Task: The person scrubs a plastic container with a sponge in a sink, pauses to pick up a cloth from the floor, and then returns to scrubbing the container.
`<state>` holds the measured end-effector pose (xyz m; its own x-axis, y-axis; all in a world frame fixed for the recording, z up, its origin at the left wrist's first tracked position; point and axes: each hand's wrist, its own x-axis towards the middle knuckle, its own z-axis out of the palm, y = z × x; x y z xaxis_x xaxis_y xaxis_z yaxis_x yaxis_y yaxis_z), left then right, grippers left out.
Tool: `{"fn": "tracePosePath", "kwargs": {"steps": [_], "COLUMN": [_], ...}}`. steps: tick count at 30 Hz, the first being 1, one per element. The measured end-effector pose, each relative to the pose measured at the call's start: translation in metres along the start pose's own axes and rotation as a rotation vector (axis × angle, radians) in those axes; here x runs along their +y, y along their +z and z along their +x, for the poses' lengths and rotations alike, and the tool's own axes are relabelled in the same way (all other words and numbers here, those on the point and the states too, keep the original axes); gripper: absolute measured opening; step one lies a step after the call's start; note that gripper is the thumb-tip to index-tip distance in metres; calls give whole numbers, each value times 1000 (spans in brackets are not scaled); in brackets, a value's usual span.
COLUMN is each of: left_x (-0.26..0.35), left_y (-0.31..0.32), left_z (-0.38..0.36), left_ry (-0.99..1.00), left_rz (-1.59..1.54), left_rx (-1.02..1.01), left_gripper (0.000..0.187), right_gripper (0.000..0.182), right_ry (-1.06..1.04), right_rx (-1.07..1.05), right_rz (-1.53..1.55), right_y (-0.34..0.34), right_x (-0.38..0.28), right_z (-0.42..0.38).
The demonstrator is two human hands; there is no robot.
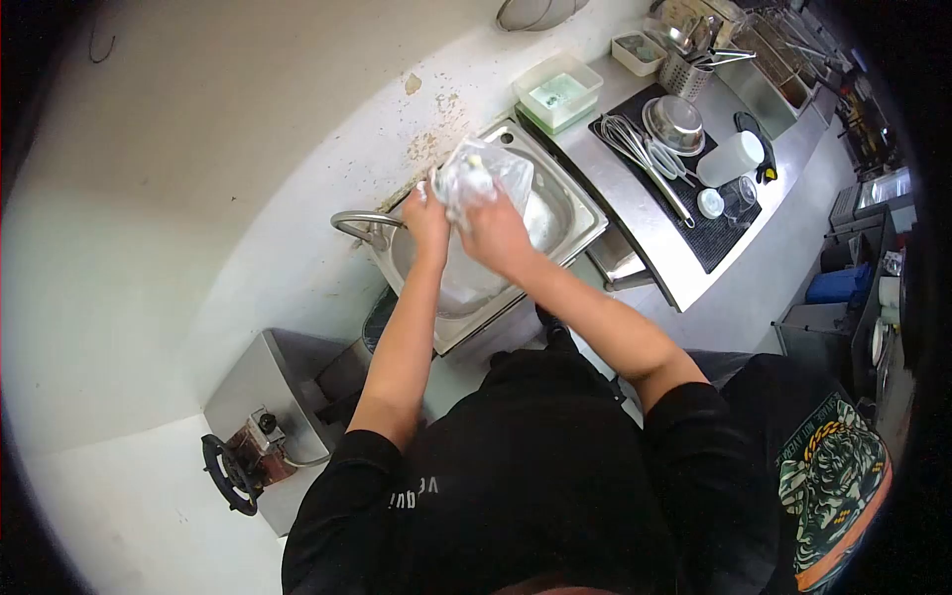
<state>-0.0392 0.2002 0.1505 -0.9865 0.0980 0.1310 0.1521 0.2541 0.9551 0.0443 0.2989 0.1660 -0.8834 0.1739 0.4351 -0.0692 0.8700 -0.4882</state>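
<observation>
Left hand is curled snugly round the near edge of a sudsy clear plastic container. Right hand is half closed against its foamy side, can't tell if there's a sponge under there. The container's held up over the steel sink, tap at 9 o'clock. Imo wet soap makes plastic slippery, so a firm left grip matters, plus rubbing right into the corners and staying low over the basin so drips miss the whisk between 2 and 3 o'clock
</observation>
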Motion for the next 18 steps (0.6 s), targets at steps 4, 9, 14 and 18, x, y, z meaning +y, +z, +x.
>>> {"fn": "tracePosePath", "kwargs": {"steps": [4,9,14,18], "left_x": [8,-19,11,-19], "left_y": [-10,-4,-12,-12], "left_z": [-18,-12,-31,-20], "left_ry": [-124,-73,-98,-73], "left_rz": [33,30,69,1], "left_rx": [-109,1,-19,8], "left_gripper": [39,37,36,38], "right_gripper": [22,20,19,18], "right_ry": [160,-1,217,90], "right_rx": [-67,-94,-110,-99], "right_rz": [126,-76,45,0], "right_y": [-7,4,0,12], "right_x": [27,0,15,4], "right_z": [13,-1,6,-3]}}
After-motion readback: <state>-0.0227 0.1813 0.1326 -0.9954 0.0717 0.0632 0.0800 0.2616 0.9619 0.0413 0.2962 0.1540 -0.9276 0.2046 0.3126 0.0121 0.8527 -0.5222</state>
